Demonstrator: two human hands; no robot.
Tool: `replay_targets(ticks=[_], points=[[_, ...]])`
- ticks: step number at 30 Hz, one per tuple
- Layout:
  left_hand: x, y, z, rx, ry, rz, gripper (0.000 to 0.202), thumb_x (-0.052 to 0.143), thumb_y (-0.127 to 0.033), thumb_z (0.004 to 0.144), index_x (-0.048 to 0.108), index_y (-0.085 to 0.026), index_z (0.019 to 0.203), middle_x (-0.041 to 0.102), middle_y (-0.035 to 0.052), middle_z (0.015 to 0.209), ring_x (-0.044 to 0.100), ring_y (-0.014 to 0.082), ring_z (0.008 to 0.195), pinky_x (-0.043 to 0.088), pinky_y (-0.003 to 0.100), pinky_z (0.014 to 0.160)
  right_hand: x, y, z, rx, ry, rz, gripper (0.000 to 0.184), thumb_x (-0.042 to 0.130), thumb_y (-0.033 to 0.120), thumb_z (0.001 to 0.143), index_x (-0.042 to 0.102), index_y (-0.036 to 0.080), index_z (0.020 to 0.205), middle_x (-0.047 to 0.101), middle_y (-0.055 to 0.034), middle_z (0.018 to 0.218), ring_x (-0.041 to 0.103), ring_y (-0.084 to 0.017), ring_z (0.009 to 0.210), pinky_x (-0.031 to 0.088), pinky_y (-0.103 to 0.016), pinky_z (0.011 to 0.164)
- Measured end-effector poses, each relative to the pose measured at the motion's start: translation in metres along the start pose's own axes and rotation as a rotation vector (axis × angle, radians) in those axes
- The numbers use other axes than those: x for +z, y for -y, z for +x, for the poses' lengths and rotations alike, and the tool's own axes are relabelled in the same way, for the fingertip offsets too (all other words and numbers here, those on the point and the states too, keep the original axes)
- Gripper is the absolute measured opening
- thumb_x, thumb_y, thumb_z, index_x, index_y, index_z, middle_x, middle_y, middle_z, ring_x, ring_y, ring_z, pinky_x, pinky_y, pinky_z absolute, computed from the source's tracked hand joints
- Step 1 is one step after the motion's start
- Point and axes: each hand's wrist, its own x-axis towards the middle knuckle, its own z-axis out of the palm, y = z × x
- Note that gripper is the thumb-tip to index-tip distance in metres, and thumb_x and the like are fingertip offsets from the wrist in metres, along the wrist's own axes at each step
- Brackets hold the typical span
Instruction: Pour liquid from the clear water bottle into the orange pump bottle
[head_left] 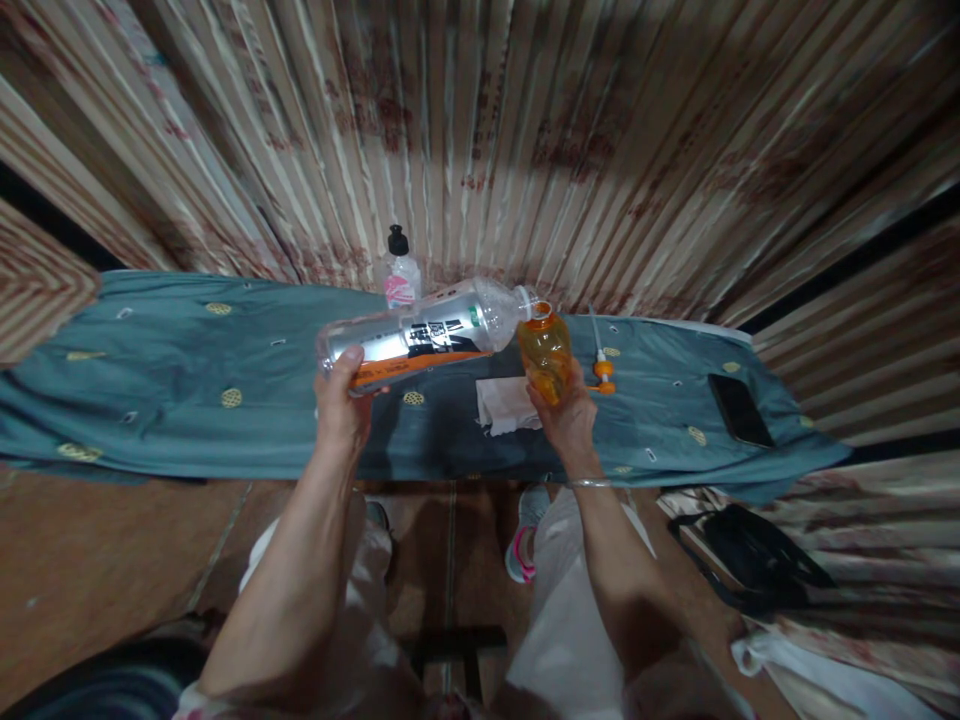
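Note:
My left hand (346, 395) is closed round the lower end of a large clear plastic bottle (431, 335) with a silver, black and orange label. The bottle lies tilted nearly level, its open neck at the mouth of a translucent orange bottle (545, 348). That smaller bottle is upright, gripped low down by my right hand (566, 412). Whether liquid runs between the two mouths I cannot tell. Right of my right hand, an orange pump top (603, 375) with a thin tube lies on the cloth. A folded pale cloth (510, 403) is just left of it.
A teal patterned cloth (187, 370) covers the narrow table. Behind the big bottle stands a squeeze bottle (403, 278) with a black cap. A dark phone (739, 410) lies at the right end. Pleated curtains (480, 130) close off the back; a black bag (757, 560) sits at lower right.

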Motion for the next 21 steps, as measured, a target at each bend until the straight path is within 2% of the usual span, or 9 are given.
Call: replay_targets(ticks=[10,16,21], points=[[0.0014,-0.0026,-0.0028,-0.008,-0.009,0.011,0.049,0.084,-0.046,0.06,0.069,-0.019,0.098,0.071,0.0016,0.083,0.062,0.0142,0.062,0.045,0.022,0.046,-0.0002,0.0016,0.0005,-0.001,-0.012,-0.019,0.072,0.066,0.049,0.083,0.05,0.009,0.142,0.071,-0.022,0.126,0.07,-0.033,0.113,0.057,-0.049,0.096],[0.0,-0.0021,-0.001,-0.018,-0.017,0.017,0.05,0.085,-0.049,0.057,0.069,-0.018,0.093,0.07,0.0024,0.079,0.063,0.0148,0.061,0.043,0.021,0.044,-0.0019,0.0041,-0.0002,0.024,0.027,-0.006,0.068,0.064,0.047,0.086,0.048,0.018,0.144,0.071,-0.0168,0.126,0.069,-0.031,0.114,0.056,-0.047,0.095],[0.0002,-0.0021,-0.0012,-0.015,-0.021,0.017,0.049,0.084,-0.048,0.059,0.069,-0.017,0.094,0.07,0.0025,0.078,0.062,0.0149,0.06,0.043,0.023,0.045,0.0018,0.0011,-0.0008,0.028,-0.018,-0.01,0.071,0.064,0.051,0.084,0.049,0.015,0.144,0.068,-0.0204,0.131,0.067,-0.034,0.118,0.054,-0.05,0.098]])
